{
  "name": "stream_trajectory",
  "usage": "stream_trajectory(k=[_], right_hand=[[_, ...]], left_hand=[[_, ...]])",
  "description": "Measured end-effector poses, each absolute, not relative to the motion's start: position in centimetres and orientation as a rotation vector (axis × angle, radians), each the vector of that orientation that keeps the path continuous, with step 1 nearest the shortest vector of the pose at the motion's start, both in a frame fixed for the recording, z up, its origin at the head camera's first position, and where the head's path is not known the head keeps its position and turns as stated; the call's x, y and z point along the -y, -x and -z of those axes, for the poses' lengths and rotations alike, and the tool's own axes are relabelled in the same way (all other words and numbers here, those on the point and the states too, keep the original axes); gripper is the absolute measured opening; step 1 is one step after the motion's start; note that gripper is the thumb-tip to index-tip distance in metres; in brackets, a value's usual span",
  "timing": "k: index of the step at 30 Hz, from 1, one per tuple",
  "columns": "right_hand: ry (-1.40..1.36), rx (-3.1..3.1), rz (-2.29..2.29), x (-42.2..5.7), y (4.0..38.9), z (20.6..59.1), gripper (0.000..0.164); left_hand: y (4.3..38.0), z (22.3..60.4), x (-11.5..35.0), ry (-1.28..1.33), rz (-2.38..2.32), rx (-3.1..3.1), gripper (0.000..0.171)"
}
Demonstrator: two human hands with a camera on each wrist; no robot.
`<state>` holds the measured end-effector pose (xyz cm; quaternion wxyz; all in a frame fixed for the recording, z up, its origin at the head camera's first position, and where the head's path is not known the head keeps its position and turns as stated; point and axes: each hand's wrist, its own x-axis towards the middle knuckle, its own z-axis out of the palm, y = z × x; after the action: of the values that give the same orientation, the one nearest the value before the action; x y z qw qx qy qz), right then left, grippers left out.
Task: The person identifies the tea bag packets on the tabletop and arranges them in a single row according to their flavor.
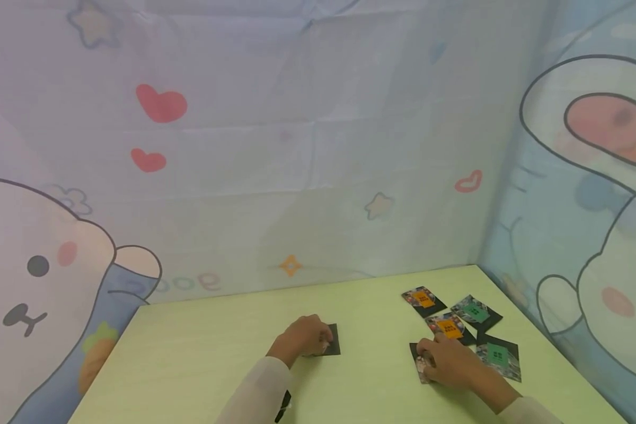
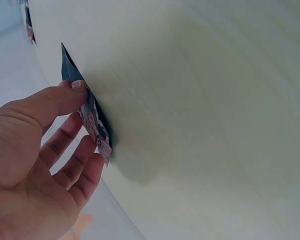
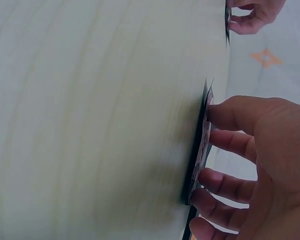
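Observation:
Near the middle of the table, my left hand (image 1: pixel 306 335) grips a small flat black packet (image 1: pixel 334 341) with a printed picture. The left wrist view shows the thumb on the edge of this packet (image 2: pixel 92 117), with the other fingers curled behind it. Farther right, my right hand (image 1: pixel 449 362) holds another flat packet (image 1: pixel 421 376), dark at one corner and patterned below. In the right wrist view its thumb and fingertips lie along the face of that packet (image 3: pixel 202 137), which is seen nearly edge-on. The labels of both held packets are hidden.
Beyond the right hand lie several similar packets, some with an orange label (image 1: pixel 424 300) and some with a green label (image 1: pixel 476 312). The pale yellow-green table (image 1: pixel 206 347) meets a cartoon-printed cloth backdrop (image 1: pixel 244 176) at the back and on the right.

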<state>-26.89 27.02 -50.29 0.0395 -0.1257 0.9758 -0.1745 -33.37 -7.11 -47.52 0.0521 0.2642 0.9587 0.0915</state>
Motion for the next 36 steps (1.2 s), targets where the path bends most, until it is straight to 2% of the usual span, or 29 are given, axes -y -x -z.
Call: stream_trajectory(k=[36], right_hand=[[0.474, -2.984, 0.519, -27.2, 26.8, 49.9, 0.027]], left_hand=[[32.2, 47.5, 17.0, -0.598, -0.489, -2.881, 0.009]])
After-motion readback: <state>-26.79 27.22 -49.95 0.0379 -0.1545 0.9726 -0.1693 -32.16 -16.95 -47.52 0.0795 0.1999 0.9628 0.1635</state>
